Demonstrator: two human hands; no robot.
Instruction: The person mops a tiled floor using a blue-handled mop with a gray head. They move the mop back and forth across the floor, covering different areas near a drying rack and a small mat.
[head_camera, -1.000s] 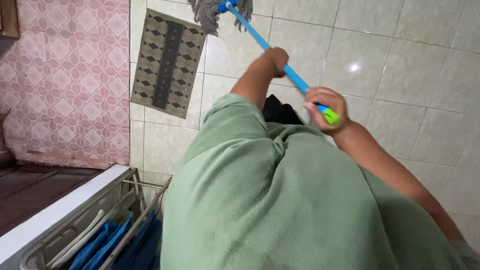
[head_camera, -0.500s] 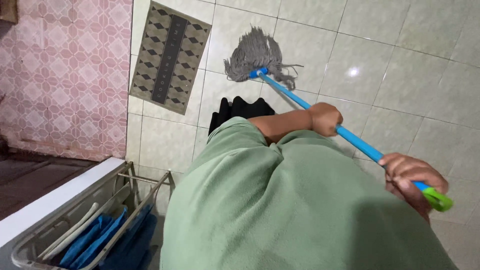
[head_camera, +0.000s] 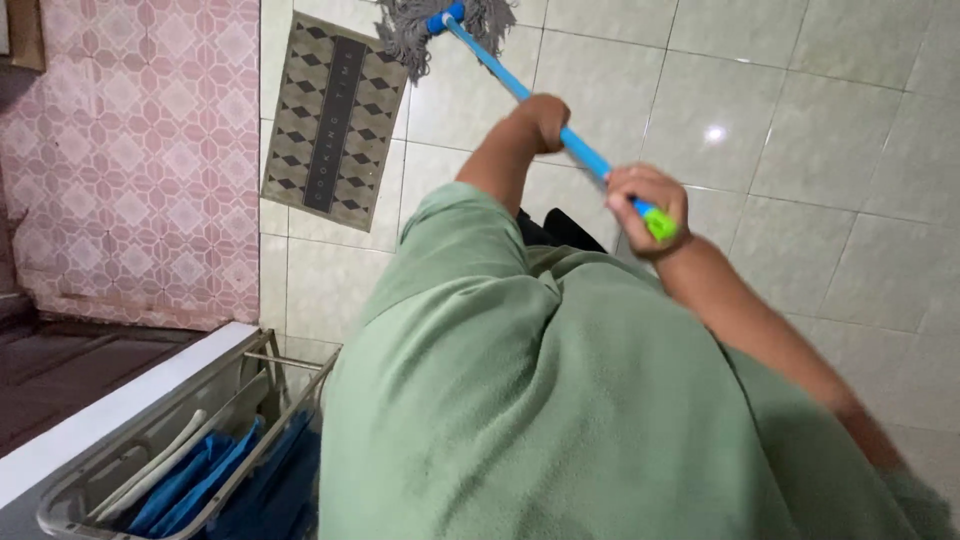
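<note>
A mop with a grey string head (head_camera: 405, 30) and a blue handle (head_camera: 500, 68) stretches over the pale tiled floor (head_camera: 800, 150). My left hand (head_camera: 542, 118) is wrapped around the middle of the handle. My right hand (head_camera: 643, 203) grips the top end, just by the green end cap (head_camera: 660, 224). The mop head lies at the top edge of the view, beside a patterned mat (head_camera: 335, 120). My green shirt (head_camera: 560, 400) fills the lower half of the view and hides my legs.
A pink tiled surface (head_camera: 130, 160) runs along the left. At the lower left, a wire rack (head_camera: 200, 460) holding blue items sits next to a white ledge (head_camera: 110, 410). A dark object (head_camera: 570, 228) shows just past the shirt.
The mop head has slid away from me to the top of the view. Both hands moved up and left with the handle, after a pull back half a second ago.
</note>
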